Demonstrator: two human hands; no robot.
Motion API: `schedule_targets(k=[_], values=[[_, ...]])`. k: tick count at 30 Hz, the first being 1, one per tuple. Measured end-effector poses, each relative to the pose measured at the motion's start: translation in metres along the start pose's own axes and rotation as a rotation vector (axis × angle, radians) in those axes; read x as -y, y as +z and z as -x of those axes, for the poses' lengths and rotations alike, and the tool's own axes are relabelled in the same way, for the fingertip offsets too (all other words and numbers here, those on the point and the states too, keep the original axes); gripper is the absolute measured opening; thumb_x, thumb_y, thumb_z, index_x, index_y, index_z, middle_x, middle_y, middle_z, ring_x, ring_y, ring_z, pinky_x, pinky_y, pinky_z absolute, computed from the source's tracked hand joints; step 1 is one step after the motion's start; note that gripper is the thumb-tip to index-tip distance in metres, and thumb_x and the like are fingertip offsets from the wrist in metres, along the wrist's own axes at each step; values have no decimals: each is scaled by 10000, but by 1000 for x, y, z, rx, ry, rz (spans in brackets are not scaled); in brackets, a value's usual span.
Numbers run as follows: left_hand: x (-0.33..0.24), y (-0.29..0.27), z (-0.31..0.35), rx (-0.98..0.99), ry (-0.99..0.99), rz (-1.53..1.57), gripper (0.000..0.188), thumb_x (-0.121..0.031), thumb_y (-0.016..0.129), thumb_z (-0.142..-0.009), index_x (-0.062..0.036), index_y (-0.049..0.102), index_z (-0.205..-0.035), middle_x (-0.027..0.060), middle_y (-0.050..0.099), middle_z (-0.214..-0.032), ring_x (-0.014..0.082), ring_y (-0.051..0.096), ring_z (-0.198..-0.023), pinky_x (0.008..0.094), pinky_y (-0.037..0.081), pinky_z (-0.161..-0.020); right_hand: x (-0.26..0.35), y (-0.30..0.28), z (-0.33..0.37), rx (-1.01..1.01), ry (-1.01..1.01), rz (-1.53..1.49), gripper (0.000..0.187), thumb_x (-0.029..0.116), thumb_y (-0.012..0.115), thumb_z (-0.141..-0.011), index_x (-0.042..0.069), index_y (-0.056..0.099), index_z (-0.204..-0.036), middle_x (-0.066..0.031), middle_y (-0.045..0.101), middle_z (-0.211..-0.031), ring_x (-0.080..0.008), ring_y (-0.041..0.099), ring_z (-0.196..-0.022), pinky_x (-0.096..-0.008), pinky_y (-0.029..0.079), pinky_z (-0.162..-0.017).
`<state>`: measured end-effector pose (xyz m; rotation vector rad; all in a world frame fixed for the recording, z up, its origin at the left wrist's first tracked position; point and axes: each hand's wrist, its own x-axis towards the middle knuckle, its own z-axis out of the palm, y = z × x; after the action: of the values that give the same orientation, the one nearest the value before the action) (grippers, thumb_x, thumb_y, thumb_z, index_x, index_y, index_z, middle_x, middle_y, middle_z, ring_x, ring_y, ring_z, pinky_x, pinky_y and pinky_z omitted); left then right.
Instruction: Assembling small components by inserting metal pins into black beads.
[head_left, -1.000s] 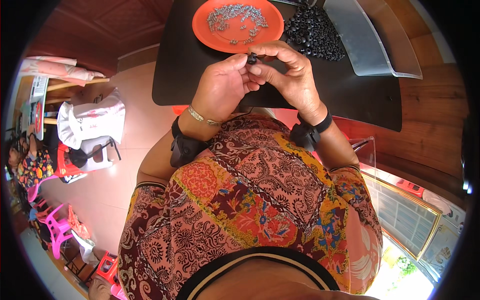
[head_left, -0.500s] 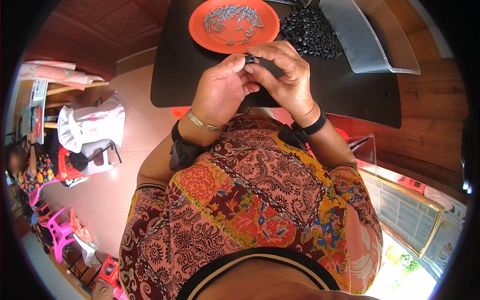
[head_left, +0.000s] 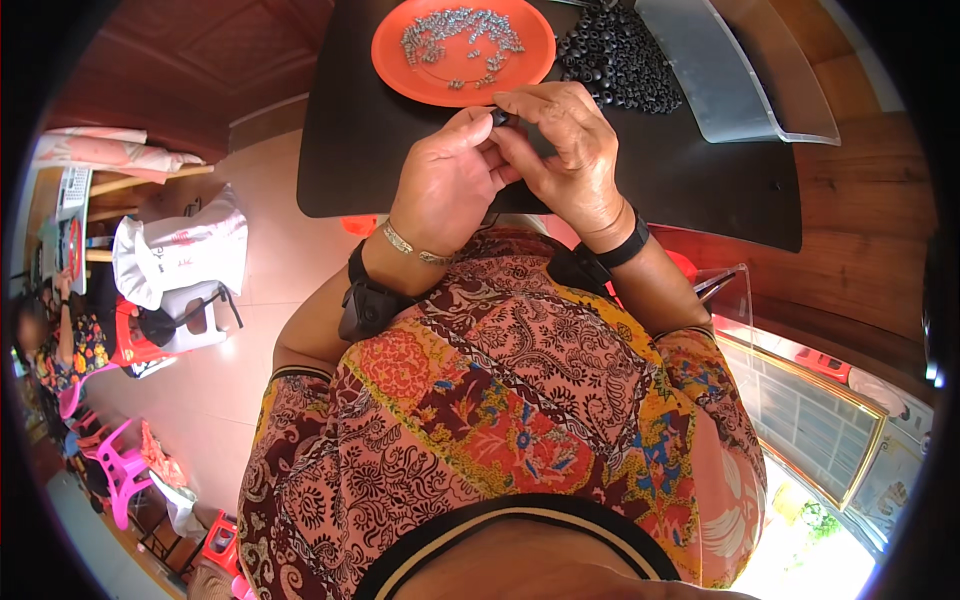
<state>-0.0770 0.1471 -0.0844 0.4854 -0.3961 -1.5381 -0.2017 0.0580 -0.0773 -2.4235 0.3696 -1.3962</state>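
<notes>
Between my two hands, just in front of the orange plate, is a small round black part [head_left: 500,118]. My left hand [head_left: 442,180] pinches it with thumb and fingertips, the other fingers curled below. My right hand [head_left: 568,150] closes on the same part from the right, index finger over the top and thumb beneath. The fingers partly cover the part. On the orange plate [head_left: 400,82] lie many small silvery coil springs [head_left: 462,32]. To its right spreads a heap of small black round parts [head_left: 620,60] like the held one.
A clear plastic bin [head_left: 690,75] lies tipped beside the heap on the black table [head_left: 350,150]. A glass-fronted frame [head_left: 820,430] leans at the lower right. At left stand a white sack [head_left: 185,250] and pink chairs [head_left: 122,470]; another person [head_left: 70,330] sits beyond.
My right thumb has shifted slightly against the black part, which now looks turned and more covered. The table and plate have slid slightly left in view.
</notes>
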Motion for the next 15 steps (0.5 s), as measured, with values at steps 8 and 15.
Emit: schedule_targets(k=[8, 15], values=[[4, -4, -4, -61, 33, -10, 164, -194, 452, -948, -89, 531, -1046, 27, 569, -1024, 160, 546, -965, 359, 418, -906, 1, 4, 0, 17, -98, 156, 347, -17, 736, -678, 47, 649, -1007, -85, 650, -937, -254, 631, -845, -346, 522, -732], [9, -11, -4, -137, 45, 51, 137, -183, 447, -941, -92, 541, -978, 15, 570, -972, 154, 532, -911, 337, 412, -873, 9, 6, -2, 138, -41, 230, 305, 15, 690, -718, 34, 627, -1016, -109, 636, -936, -289, 616, -863, -361, 516, -757]])
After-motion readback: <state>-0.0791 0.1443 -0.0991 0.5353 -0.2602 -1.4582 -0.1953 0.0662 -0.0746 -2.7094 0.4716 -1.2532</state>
